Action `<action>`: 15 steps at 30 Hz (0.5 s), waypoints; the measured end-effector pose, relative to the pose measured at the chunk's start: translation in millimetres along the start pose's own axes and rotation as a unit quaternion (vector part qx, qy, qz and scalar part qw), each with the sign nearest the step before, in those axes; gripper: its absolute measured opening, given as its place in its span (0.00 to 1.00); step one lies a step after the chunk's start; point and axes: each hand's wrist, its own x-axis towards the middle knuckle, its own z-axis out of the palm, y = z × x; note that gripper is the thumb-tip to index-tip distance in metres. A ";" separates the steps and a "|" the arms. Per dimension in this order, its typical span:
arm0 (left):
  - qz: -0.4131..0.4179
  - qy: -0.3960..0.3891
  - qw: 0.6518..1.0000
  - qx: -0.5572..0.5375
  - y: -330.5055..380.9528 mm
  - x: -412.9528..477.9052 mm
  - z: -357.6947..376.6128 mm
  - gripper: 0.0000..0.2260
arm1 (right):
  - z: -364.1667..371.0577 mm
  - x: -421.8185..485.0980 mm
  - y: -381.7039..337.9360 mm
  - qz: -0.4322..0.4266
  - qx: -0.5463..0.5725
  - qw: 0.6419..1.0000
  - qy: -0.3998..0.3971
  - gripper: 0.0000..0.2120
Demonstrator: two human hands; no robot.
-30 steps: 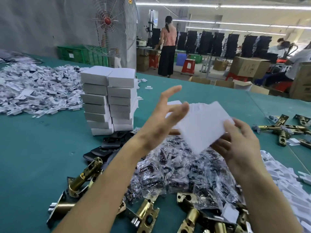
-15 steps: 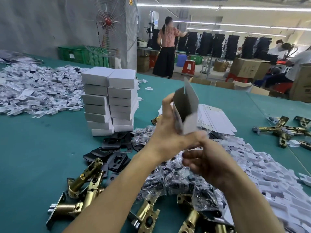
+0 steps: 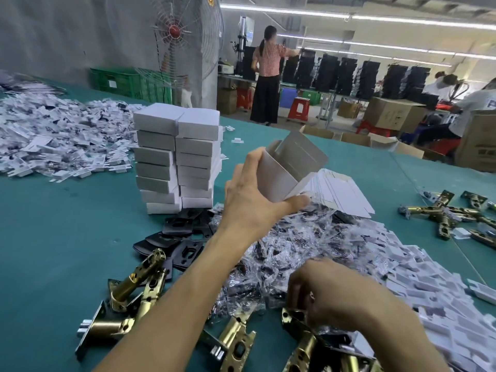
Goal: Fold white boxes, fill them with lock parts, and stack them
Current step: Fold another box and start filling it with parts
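Fingers of the left hand (image 3: 249,200) curl round one half-folded white box (image 3: 284,170), raised beside two columns of closed boxes (image 3: 196,149). Since before, the right hand (image 3: 330,296) has left it, dropping onto brass latches (image 3: 304,347); its grip is hidden.

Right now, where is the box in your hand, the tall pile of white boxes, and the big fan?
open box (image 3: 276,178), head view, its white side wall.
stack of white boxes (image 3: 198,154), head view, front of its right column.
fan (image 3: 174,30), head view, its red hub.
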 end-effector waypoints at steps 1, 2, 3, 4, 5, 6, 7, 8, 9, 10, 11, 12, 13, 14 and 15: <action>0.003 -0.003 1.000 0.011 -0.5 0.2 -0.7 0.42 | 1.6 -0.1 -1.6 -0.007 -0.013 1.000 0.009 0.18; 0.008 -0.004 1.000 0.024 -0.6 0.2 -1.3 0.43 | 3.8 -0.1 -2.7 -0.015 -0.022 1.000 0.016 0.18; 0.013 -0.003 0.999 0.036 -0.3 0.0 -1.8 0.43 | 5.7 0.1 -3.8 -0.021 -0.027 0.999 0.023 0.17; 0.016 -0.002 0.999 0.044 0.2 -0.2 -2.0 0.42 | 7.1 0.2 -4.5 -0.025 -0.030 0.999 0.027 0.16; 0.017 0.000 0.999 0.050 0.2 -0.2 -2.1 0.42 | 7.9 0.3 -4.6 -0.027 -0.030 0.999 0.029 0.15; 0.016 0.001 0.998 0.054 -0.1 0.1 -2.0 0.41 | 8.3 0.6 -3.9 -0.029 -0.028 0.999 0.031 0.15; 0.012 -0.001 0.998 0.058 -0.4 0.3 -1.8 0.40 | 8.9 0.6 -3.1 -0.031 -0.025 0.999 0.033 0.14; 0.008 -0.006 0.998 0.063 -0.6 0.3 -1.5 0.40 | 9.4 0.4 -2.4 -0.036 -0.023 0.998 0.036 0.15; 0.003 -0.011 0.998 0.067 -0.5 0.2 -1.0 0.39 | 9.9 -0.1 -1.3 -0.044 -0.023 0.998 0.040 0.15; 0.000 -0.015 0.997 0.069 -0.5 -0.4 -0.6 0.39 | 10.5 -0.6 -0.2 -0.051 -0.025 0.997 0.045 0.15; -0.001 -0.016 0.997 0.069 -0.3 -0.8 -0.3 0.39 | 10.9 -1.2 0.8 -0.059 -0.028 0.996 0.053 0.16; -0.003 -0.014 0.998 0.067 -0.4 -1.0 -0.3 0.39 | 11.9 -1.9 1.4 -0.070 -0.033 0.995 0.064 0.15; -0.006 -0.012 0.998 0.061 -0.9 -0.9 -0.3 0.39 | 13.6 -2.8 2.3 -0.081 -0.038 0.993 0.075 0.15; -0.011 -0.010 0.998 0.053 -1.4 -0.7 0.0 0.40 | 15.8 -3.2 3.3 -0.093 -0.041 0.991 0.084 0.15; -0.017 -0.009 0.999 0.045 -2.1 -0.4 0.4 0.40 | 18.1 -3.7 4.7 -0.107 -0.040 0.989 0.090 0.14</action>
